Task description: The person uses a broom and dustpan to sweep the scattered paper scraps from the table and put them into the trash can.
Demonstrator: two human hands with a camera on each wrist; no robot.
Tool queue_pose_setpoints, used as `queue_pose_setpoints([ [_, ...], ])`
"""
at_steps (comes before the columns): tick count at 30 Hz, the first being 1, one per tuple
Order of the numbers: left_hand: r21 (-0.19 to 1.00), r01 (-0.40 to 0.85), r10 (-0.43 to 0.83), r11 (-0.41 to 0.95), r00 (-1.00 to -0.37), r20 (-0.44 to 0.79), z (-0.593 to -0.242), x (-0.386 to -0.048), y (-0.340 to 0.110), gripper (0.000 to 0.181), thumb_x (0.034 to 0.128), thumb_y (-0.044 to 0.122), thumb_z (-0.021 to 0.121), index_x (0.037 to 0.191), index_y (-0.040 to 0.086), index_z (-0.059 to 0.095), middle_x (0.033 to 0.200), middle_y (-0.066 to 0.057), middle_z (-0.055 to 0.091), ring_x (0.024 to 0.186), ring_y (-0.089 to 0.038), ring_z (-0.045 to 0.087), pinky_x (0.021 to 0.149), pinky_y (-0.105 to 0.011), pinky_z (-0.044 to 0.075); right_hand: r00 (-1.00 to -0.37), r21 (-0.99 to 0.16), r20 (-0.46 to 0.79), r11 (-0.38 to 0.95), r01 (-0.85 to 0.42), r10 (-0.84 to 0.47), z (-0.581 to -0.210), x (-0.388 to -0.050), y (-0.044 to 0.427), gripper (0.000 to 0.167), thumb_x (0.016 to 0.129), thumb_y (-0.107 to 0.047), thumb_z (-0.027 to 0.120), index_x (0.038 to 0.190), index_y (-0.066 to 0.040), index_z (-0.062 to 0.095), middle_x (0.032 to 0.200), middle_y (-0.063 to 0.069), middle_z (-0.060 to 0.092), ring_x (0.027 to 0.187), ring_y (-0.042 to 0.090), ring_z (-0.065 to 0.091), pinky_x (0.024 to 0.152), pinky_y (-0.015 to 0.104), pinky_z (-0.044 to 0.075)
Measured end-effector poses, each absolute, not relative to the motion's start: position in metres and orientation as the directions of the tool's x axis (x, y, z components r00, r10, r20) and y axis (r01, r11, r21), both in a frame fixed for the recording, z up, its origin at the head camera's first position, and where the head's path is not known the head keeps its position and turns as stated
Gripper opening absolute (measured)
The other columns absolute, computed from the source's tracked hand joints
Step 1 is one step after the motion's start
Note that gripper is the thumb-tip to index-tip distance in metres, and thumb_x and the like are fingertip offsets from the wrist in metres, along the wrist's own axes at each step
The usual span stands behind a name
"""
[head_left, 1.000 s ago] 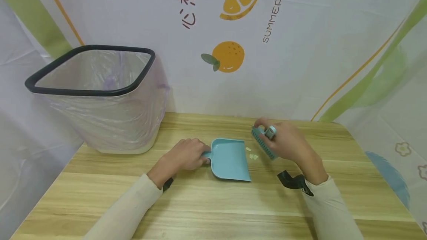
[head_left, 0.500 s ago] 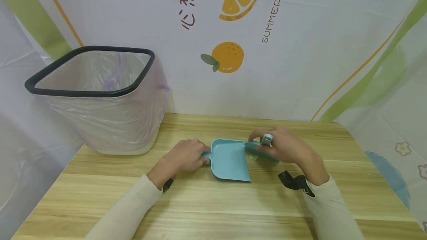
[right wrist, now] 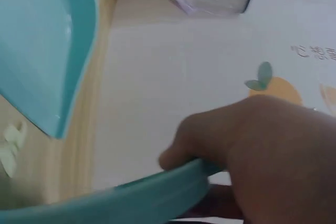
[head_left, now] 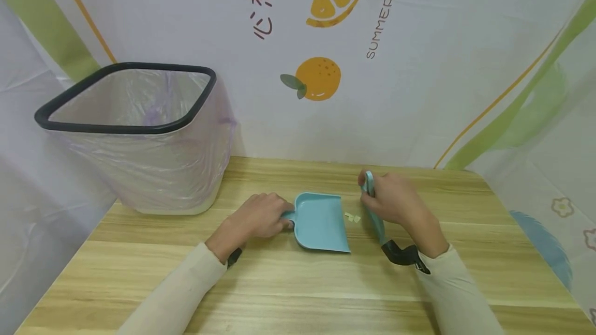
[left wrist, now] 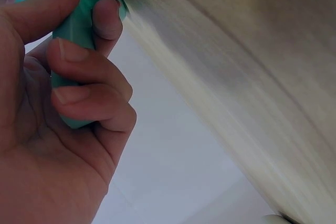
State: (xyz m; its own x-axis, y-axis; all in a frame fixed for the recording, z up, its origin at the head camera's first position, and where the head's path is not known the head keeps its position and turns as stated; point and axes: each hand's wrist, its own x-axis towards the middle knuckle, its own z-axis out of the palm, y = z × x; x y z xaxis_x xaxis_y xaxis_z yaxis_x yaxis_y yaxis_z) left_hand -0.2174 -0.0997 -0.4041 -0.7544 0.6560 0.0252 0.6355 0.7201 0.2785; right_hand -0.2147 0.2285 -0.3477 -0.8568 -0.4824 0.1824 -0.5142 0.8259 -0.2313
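Note:
My left hand (head_left: 263,216) grips the short handle of a light blue dustpan (head_left: 321,224) that lies on the table with its open edge facing right. In the left wrist view, fingers (left wrist: 92,66) curl round the teal handle (left wrist: 76,98). Several small pale scraps (head_left: 352,217) lie just right of the dustpan's edge. To the right of the scraps, my right hand (head_left: 393,198) holds a light blue brush (head_left: 376,224), tilted, with its bristles mostly hidden in the head view. The right wrist view has the brush (right wrist: 142,200) under the thumb, and the scraps (right wrist: 11,148) near the dustpan (right wrist: 47,51).
A lined bin (head_left: 125,129) with a black rim stands at the back left of the wooden table (head_left: 288,293). Behind the table hangs a white printed cloth (head_left: 410,97). A black strap (head_left: 402,253) sticks out by my right wrist.
My right hand swept the brush leftward onto the scraps by the dustpan's edge, then drew back right and turned the brush. The scraps shifted slightly. The left hand and dustpan stayed put.

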Motion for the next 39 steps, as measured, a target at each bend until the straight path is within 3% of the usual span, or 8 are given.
queue_pose_setpoints([
  [5,0.282,0.634,0.656,0.720,-0.754,0.022,-0.403,-0.217,-0.099,0.029,0.1024,0.023,0.079,0.081,0.017,0.060,0.071,0.006,0.044,0.064,-0.010,0.043,0.056,-0.027,0.035,-0.826,-0.276,0.226,0.780,-0.562,-0.516,-0.357,-0.218,0.221,0.014,0.105,-0.010,0.059,0.116,-0.009,0.068,0.057,-0.011,0.036,0.053,0.009,0.036,0.054,0.031,0.035],
  [13,0.286,0.623,0.649,0.728,-0.761,0.004,-0.402,-0.217,-0.098,0.027,0.1028,0.023,0.079,0.083,0.017,0.062,0.071,0.006,0.044,0.065,-0.011,0.045,0.056,-0.029,0.036,-0.769,-0.280,0.279,0.718,-0.637,-0.574,-0.363,-0.222,0.214,0.014,0.105,-0.010,0.062,0.116,-0.009,0.069,0.058,-0.013,0.052,0.052,0.007,0.040,0.055,0.034,0.041],
  [22,0.293,0.621,0.649,0.727,-0.761,0.001,-0.404,-0.218,-0.099,0.026,0.1027,0.023,0.079,0.084,0.017,0.062,0.072,0.006,0.045,0.065,-0.011,0.044,0.056,-0.028,0.036,-0.748,-0.295,0.318,0.689,-0.662,-0.583,-0.364,-0.219,0.204,0.014,0.104,-0.010,0.062,0.117,-0.010,0.070,0.053,-0.016,0.035,0.049,0.001,0.026,0.053,0.030,0.031],
  [28,0.278,0.627,0.651,0.728,-0.759,0.004,-0.404,-0.218,-0.099,0.024,0.1024,0.024,0.080,0.086,0.017,0.064,0.072,0.007,0.045,0.066,-0.011,0.045,0.057,-0.028,0.037,-0.750,-0.334,0.352,0.673,-0.660,-0.560,-0.366,-0.218,0.200,0.015,0.104,-0.011,0.063,0.117,-0.010,0.071,0.054,-0.016,0.039,0.049,0.000,0.029,0.052,0.030,0.031],
  [34,0.280,0.626,0.651,0.728,-0.759,0.003,-0.405,-0.218,-0.099,0.021,0.1024,0.025,0.080,0.088,0.016,0.066,0.072,0.007,0.044,0.065,-0.011,0.045,0.057,-0.029,0.037,-0.737,-0.372,0.401,0.639,-0.674,-0.544,-0.364,-0.215,0.196,0.015,0.103,-0.012,0.066,0.117,-0.010,0.070,0.057,-0.018,0.033,0.050,-0.001,0.028,0.050,0.027,0.028],
  [39,0.273,0.628,0.651,0.729,-0.759,0.006,-0.404,-0.218,-0.099,0.019,0.1024,0.024,0.080,0.090,0.015,0.068,0.073,0.006,0.047,0.067,-0.011,0.046,0.058,-0.029,0.038,-0.765,-0.427,0.399,0.637,-0.642,-0.505,-0.358,-0.212,0.198,0.015,0.105,-0.013,0.065,0.119,-0.010,0.068,0.059,-0.016,0.031,0.050,0.001,0.030,0.049,0.027,0.029],
])
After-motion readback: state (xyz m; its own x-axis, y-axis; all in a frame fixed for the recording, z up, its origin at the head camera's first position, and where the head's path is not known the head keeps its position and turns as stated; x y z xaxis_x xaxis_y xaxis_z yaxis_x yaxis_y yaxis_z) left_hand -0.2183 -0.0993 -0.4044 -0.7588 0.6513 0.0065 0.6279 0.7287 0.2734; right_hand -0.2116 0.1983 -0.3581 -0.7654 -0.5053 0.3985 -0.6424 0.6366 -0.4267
